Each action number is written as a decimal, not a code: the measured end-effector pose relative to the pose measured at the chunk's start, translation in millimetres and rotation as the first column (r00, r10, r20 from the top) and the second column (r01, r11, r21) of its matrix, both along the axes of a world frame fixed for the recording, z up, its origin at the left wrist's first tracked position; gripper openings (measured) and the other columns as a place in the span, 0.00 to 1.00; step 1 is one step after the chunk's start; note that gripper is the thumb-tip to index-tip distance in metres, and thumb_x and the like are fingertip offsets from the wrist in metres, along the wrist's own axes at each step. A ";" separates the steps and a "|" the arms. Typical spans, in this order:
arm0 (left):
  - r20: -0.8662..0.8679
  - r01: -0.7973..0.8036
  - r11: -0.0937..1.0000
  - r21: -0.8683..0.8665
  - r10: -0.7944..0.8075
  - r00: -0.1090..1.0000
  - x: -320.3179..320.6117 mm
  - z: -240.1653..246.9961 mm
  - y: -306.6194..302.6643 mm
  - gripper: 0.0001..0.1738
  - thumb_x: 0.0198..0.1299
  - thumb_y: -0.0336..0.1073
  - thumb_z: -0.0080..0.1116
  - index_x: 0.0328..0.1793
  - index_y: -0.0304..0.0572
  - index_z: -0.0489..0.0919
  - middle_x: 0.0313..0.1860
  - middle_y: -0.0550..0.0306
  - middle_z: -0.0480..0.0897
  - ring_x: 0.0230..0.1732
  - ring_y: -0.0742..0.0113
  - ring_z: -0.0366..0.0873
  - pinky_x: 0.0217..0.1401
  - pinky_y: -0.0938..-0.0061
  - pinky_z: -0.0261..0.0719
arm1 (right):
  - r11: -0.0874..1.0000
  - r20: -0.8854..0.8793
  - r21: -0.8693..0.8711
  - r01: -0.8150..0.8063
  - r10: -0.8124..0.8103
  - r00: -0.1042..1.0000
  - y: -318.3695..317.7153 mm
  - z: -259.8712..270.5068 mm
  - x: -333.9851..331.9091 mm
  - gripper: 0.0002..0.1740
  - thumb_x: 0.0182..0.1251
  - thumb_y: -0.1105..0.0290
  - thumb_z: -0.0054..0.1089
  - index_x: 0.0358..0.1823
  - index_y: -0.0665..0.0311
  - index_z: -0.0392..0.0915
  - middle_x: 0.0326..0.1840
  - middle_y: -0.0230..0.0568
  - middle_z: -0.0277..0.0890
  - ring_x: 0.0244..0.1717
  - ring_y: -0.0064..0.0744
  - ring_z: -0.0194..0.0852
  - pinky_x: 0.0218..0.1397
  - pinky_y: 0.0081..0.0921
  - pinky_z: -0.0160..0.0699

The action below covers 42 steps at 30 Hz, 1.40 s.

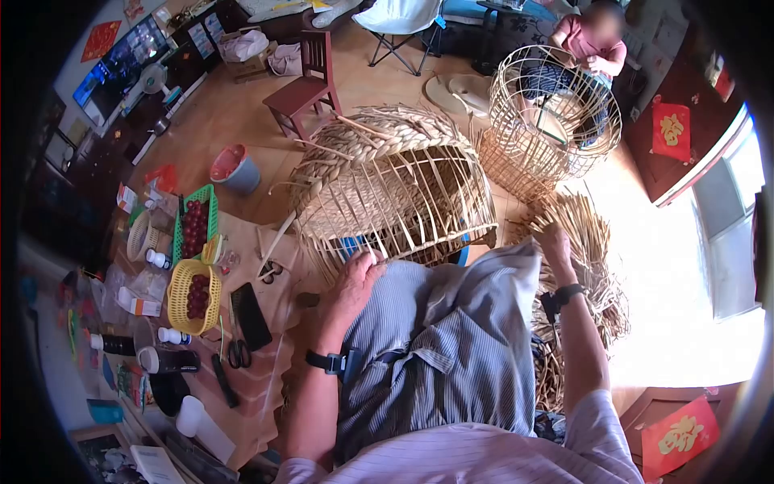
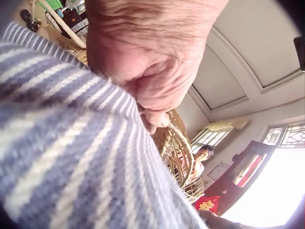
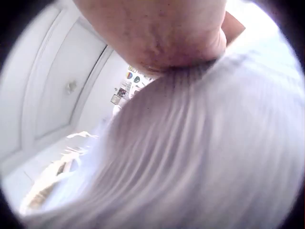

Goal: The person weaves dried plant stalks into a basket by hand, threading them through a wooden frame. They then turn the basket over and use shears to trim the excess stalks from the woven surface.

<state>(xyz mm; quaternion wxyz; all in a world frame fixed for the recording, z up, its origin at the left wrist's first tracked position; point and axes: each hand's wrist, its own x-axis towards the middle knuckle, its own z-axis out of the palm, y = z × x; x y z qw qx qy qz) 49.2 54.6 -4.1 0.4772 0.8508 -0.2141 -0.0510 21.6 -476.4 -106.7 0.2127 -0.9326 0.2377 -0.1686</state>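
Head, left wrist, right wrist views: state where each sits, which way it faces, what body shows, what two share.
Head: on the head, facing down at the woven basket; left hand, right hand, striped clothing show.
Left wrist: under the wrist, facing up along curled fingers to the ceiling.
Right wrist: under the wrist, facing up; only the hand's heel shows.
Shared: head and left wrist both show the woven basket.

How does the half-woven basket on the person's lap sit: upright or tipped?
Tipped: the basket lies on its side, its ribs running sideways; the left hand grips its edge.
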 end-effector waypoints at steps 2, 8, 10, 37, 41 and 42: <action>-0.003 -0.002 1.000 -0.017 0.002 1.000 -1.5 -6.3 -0.4 0.14 0.81 0.38 0.64 0.56 0.30 0.80 0.54 0.45 0.83 0.56 0.48 0.83 0.64 0.58 0.80 | 0.977 0.116 0.141 -0.157 0.142 0.983 36.7 33.7 16.1 0.16 0.75 0.59 0.70 0.49 0.66 0.87 0.44 0.54 0.89 0.47 0.51 0.88 0.52 0.47 0.83; 0.037 -0.020 1.000 0.012 0.020 0.999 -6.5 -5.4 0.2 0.13 0.81 0.37 0.64 0.57 0.31 0.81 0.52 0.46 0.82 0.53 0.53 0.82 0.61 0.61 0.80 | 0.815 0.383 0.220 -0.537 0.434 0.816 151.0 123.3 92.1 0.08 0.81 0.72 0.64 0.52 0.69 0.86 0.48 0.52 0.92 0.50 0.47 0.92 0.54 0.42 0.87; -0.020 -0.018 1.000 -0.002 0.018 1.000 -7.5 -1.3 0.7 0.14 0.81 0.38 0.65 0.57 0.31 0.81 0.52 0.48 0.83 0.53 0.55 0.82 0.61 0.62 0.80 | 0.808 0.413 0.135 -0.574 0.481 0.773 165.5 132.2 121.1 0.09 0.81 0.70 0.63 0.51 0.69 0.85 0.47 0.54 0.91 0.49 0.51 0.92 0.53 0.45 0.87; -0.127 0.019 0.999 -0.043 -0.025 0.992 -72.3 6.9 59.5 0.09 0.63 0.29 0.80 0.43 0.34 0.89 0.54 0.55 0.85 0.56 0.62 0.87 0.57 0.68 0.88 | 0.701 0.340 0.597 -0.391 0.220 0.914 219.9 142.1 -46.5 0.29 0.83 0.47 0.71 0.38 0.71 0.90 0.24 0.30 0.73 0.23 0.19 0.73 0.29 0.24 0.69; -0.058 -0.011 0.973 0.229 0.024 0.998 -98.7 15.4 60.6 0.10 0.60 0.30 0.81 0.41 0.35 0.89 0.50 0.51 0.85 0.56 0.52 0.87 0.59 0.63 0.86 | 0.689 0.334 0.614 -0.385 0.215 0.918 223.0 154.4 -76.0 0.25 0.84 0.52 0.72 0.36 0.70 0.90 0.29 0.33 0.74 0.24 0.21 0.73 0.31 0.26 0.69; -0.013 -0.046 0.955 0.292 0.052 0.999 -107.2 12.3 64.0 0.10 0.62 0.41 0.81 0.42 0.45 0.94 0.50 0.57 0.88 0.53 0.49 0.88 0.55 0.59 0.86 | 0.713 0.334 0.579 -0.396 0.236 0.913 223.7 153.1 -84.8 0.24 0.83 0.53 0.73 0.36 0.69 0.91 0.29 0.33 0.74 0.25 0.21 0.73 0.31 0.27 0.70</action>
